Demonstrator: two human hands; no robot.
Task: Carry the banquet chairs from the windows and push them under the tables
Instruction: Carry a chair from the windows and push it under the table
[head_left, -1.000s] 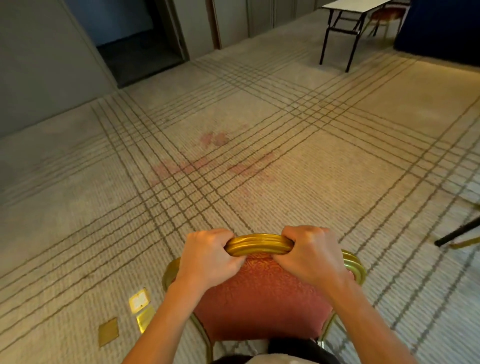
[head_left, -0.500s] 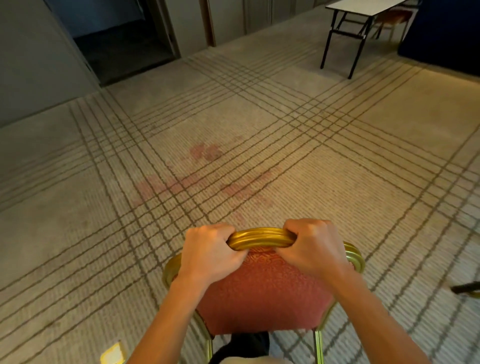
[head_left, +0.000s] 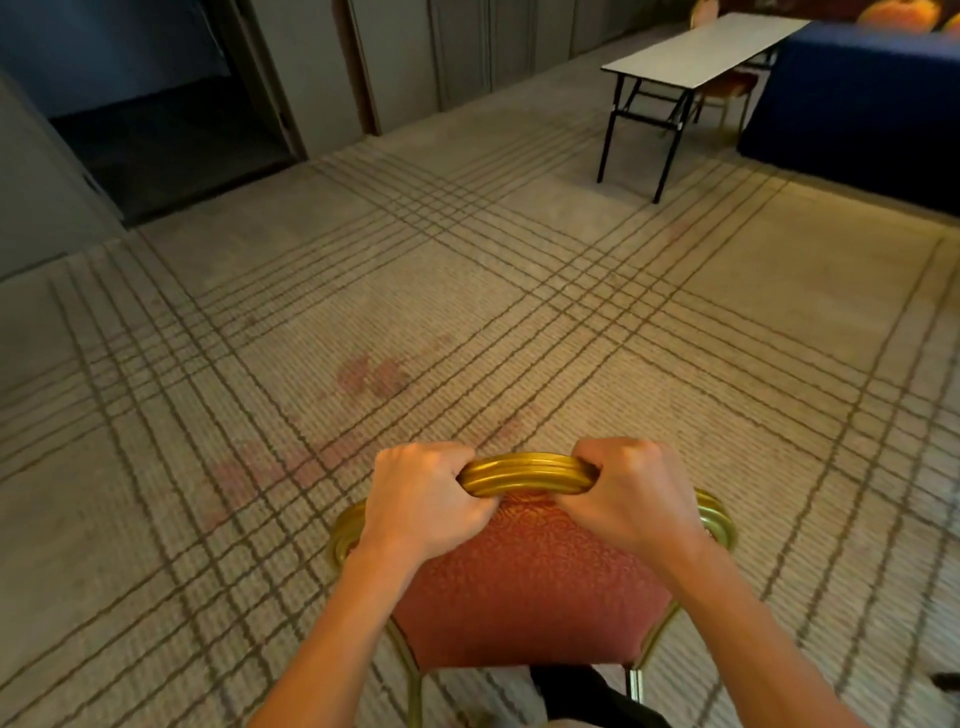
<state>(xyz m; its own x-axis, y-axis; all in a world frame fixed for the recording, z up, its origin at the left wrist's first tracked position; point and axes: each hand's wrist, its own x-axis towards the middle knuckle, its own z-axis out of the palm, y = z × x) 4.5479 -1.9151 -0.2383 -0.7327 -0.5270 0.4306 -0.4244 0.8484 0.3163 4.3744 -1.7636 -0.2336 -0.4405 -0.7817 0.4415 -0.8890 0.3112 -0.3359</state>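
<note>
Item: banquet chair (head_left: 524, 587), red pad, gold frame.
Loc: just in front of body, backrest toward camera, mid-room over plaid carpet (head_left: 260, 338).
Grip: left hand (head_left: 421, 499) + right hand (head_left: 634, 493) on top rail (head_left: 524, 473), fingers curled over it, packed together.
Dest (est.): folding table (head_left: 701, 47), far R, well apart.
Tip: lift evenly w/ both hands, legs off carpet, approach table square-on.
</note>
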